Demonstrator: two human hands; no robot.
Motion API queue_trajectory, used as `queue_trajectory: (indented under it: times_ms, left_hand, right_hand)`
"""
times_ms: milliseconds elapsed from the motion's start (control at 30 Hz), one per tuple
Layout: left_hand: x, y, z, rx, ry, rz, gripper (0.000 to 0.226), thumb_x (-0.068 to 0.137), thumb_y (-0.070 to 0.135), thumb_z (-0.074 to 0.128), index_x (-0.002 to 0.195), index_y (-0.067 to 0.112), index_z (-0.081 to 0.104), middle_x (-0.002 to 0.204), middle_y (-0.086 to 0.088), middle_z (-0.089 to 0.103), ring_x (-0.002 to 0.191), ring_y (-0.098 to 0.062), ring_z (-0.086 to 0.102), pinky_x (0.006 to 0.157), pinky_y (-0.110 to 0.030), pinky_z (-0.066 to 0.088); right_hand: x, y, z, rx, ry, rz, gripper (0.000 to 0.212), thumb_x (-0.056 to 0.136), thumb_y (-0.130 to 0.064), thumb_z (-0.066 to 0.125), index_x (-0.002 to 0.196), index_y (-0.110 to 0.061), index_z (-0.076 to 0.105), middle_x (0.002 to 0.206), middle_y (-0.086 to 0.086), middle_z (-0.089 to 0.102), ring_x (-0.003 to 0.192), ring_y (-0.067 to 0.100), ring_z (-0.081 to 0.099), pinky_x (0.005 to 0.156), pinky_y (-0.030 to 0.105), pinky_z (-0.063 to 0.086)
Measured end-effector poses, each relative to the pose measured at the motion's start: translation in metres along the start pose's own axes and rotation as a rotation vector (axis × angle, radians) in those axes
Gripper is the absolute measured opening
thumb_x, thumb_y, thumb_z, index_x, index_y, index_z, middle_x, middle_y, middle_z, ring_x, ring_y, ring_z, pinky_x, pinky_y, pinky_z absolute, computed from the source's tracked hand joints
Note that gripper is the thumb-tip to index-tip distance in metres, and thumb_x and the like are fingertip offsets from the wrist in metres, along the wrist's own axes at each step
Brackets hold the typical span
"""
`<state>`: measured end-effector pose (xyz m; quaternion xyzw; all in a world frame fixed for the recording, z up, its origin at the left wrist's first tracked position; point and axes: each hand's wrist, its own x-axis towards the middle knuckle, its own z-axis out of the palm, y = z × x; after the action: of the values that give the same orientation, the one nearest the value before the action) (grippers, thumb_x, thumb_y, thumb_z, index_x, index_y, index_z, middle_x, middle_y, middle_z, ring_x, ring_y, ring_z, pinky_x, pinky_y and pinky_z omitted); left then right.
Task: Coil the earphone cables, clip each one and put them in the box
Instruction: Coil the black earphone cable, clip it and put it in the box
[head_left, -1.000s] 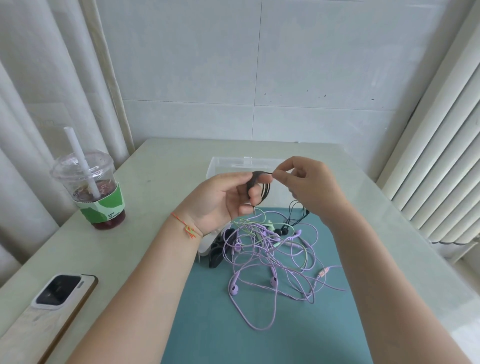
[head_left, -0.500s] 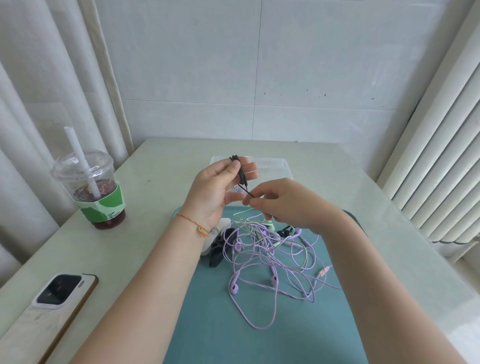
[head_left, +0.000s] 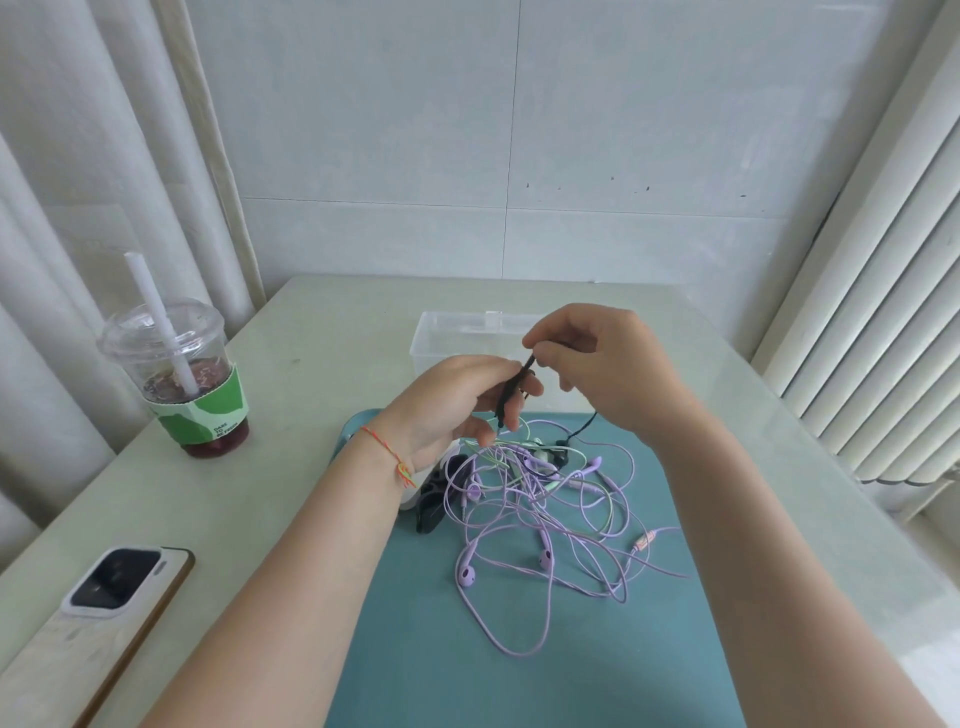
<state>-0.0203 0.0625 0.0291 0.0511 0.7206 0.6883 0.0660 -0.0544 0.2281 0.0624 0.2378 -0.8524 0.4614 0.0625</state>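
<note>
My left hand (head_left: 457, 405) holds a small coil of black earphone cable (head_left: 511, 392) above the teal mat (head_left: 493, 649). My right hand (head_left: 602, 369) pinches the black cable just above the coil, and its loose end trails down to a black earbud (head_left: 561, 449) on the mat. A tangle of purple earphone cables (head_left: 545, 525) with some pale green cable (head_left: 501, 452) lies on the mat below my hands. Black clips (head_left: 434, 499) lie at the mat's left edge. The clear plastic box (head_left: 452, 338) stands behind my hands, partly hidden.
An iced drink cup (head_left: 182, 374) with a straw stands at the left of the table. A phone (head_left: 111, 582) lies face down at the near left. Curtains hang left, a radiator stands right, and a tiled wall is behind.
My right hand rose from below the left hand's fingers to above them, carrying the black cable around the coil. The left hand stayed nearly in place.
</note>
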Motion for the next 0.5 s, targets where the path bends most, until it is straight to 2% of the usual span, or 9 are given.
queue_trajectory:
  times_ms: [67, 167, 300, 400, 500]
  left_hand:
    - [-0.0003, -0.0006, -0.0019, -0.026, -0.059, -0.007, 0.025, 0.1, 0.02, 0.047, 0.094, 0.007, 0.068, 0.067, -0.004, 0.053, 0.065, -0.015, 0.053, 0.044, -0.022, 0.035]
    - [-0.0018, -0.0016, -0.0019, -0.06, -0.116, 0.002, 0.019, 0.099, 0.014, 0.05, 0.094, 0.006, 0.067, 0.067, -0.002, 0.056, 0.063, -0.013, 0.055, 0.043, -0.019, 0.033]
    - [-0.0038, 0.0002, -0.0008, -0.148, -0.111, 0.033, 0.023, 0.099, 0.013, 0.047, 0.088, 0.005, 0.065, 0.07, -0.006, 0.064, 0.064, -0.015, 0.062, 0.041, -0.018, 0.037]
    - [-0.0041, 0.0027, -0.0003, -0.174, -0.107, 0.031, 0.023, 0.098, 0.015, 0.047, 0.084, 0.006, 0.063, 0.069, -0.008, 0.065, 0.063, -0.016, 0.063, 0.041, -0.018, 0.034]
    - [-0.0041, 0.0048, -0.0003, -0.199, -0.101, -0.002, 0.023, 0.096, 0.019, 0.047, 0.081, 0.008, 0.06, 0.064, -0.006, 0.064, 0.06, -0.016, 0.061, 0.041, -0.018, 0.03]
  right_hand:
    - [0.0005, 0.0011, -0.0029, 0.03, 0.026, 0.022, 0.013, 0.089, -0.01, 0.062, 0.09, -0.018, 0.072, 0.054, -0.018, 0.06, 0.045, 0.003, 0.046, 0.042, 0.009, 0.032]
    - [0.0014, 0.0031, -0.0053, 0.073, 0.033, 0.037, 0.012, 0.089, -0.01, 0.063, 0.09, -0.018, 0.072, 0.047, -0.02, 0.056, 0.041, 0.001, 0.042, 0.039, 0.008, 0.029]
    - [0.0008, 0.0044, -0.0062, 0.08, 0.001, 0.044, 0.013, 0.09, -0.011, 0.062, 0.093, -0.018, 0.071, 0.05, -0.021, 0.057, 0.043, 0.001, 0.043, 0.04, 0.009, 0.031]
    - [-0.0017, 0.003, -0.0076, 0.061, -0.091, 0.021, 0.015, 0.092, -0.013, 0.059, 0.094, -0.022, 0.07, 0.056, -0.023, 0.058, 0.044, 0.001, 0.046, 0.044, 0.009, 0.032]
    - [-0.0029, 0.0021, -0.0086, 0.037, -0.178, -0.005, 0.021, 0.093, -0.014, 0.055, 0.095, -0.026, 0.071, 0.057, -0.013, 0.06, 0.048, 0.002, 0.05, 0.05, 0.016, 0.036]
